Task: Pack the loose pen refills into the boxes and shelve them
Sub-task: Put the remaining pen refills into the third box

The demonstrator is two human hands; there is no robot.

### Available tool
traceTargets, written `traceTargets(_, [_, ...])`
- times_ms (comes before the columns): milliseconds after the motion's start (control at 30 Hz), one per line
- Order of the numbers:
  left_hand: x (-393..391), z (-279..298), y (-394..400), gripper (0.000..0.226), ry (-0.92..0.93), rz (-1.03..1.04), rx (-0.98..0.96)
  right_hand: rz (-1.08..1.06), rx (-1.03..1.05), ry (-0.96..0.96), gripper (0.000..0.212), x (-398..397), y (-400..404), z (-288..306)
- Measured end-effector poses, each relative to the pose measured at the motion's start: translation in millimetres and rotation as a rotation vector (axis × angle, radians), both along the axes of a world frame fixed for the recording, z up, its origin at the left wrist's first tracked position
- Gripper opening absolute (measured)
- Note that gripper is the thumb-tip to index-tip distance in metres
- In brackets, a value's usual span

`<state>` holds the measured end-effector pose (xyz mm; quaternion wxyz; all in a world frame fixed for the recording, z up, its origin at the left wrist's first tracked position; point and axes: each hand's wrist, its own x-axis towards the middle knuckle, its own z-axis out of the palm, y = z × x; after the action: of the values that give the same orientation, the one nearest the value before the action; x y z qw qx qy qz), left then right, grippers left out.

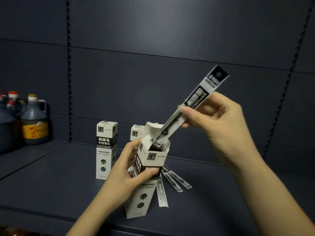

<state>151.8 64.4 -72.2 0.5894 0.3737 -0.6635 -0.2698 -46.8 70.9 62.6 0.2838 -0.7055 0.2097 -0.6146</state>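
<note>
Packing is under way: the right hand point(219, 120) pinches a refill point(194, 106) entering the open box point(150, 169), gripped by left hand point(126, 169) fingers. Three refills point(172, 181) lie loose at 3 o'clock; two boxes point(106, 149) stand on the shelf point(51, 176) (apparently closed).

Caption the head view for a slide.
Right hand slides a packaged refill into the open box gripped by the left hand.
</note>
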Motion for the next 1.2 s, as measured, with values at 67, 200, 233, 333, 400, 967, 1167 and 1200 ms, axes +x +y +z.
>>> traceTargets(67, [2, -2, 0, 0.068, 0.008, -0.006, 0.001, -0.048, -0.033, 0.025, 0.018, -1, -1, 0])
traceTargets(200, [2, -3, -1, 0.067, 0.006, -0.013, -0.006, -0.033, 0.008, 0.155, 0.039, 6, -4, -7])
traceTargets(233, [1, -2, -2, 0.066, 0.001, -0.013, -0.007, -0.046, 0.013, 0.197, 0.043, 8, -5, -11])
traceTargets(333, [0, -2, -3, 0.066, -0.017, 0.002, -0.015, -0.109, -0.019, 0.309, 0.051, 13, -7, -24])
traceTargets(400, [-1, -2, -4, 0.065, -0.020, 0.010, -0.021, -0.153, -0.067, 0.397, 0.052, 16, -7, -32])
traceTargets(967, [-5, 0, -4, 0.066, -0.012, -0.005, -0.071, -0.295, -0.114, 0.573, 0.020, 20, -10, -56])
traceTargets(1167, [-2, -4, -4, 0.068, 0.034, -0.019, -0.041, -0.347, -0.015, 0.608, 0.025, 26, -8, -53])
traceTargets(1200, [-1, -5, -4, 0.070, 0.040, -0.021, -0.039, -0.338, -0.011, 0.599, 0.026, 26, -8, -55])
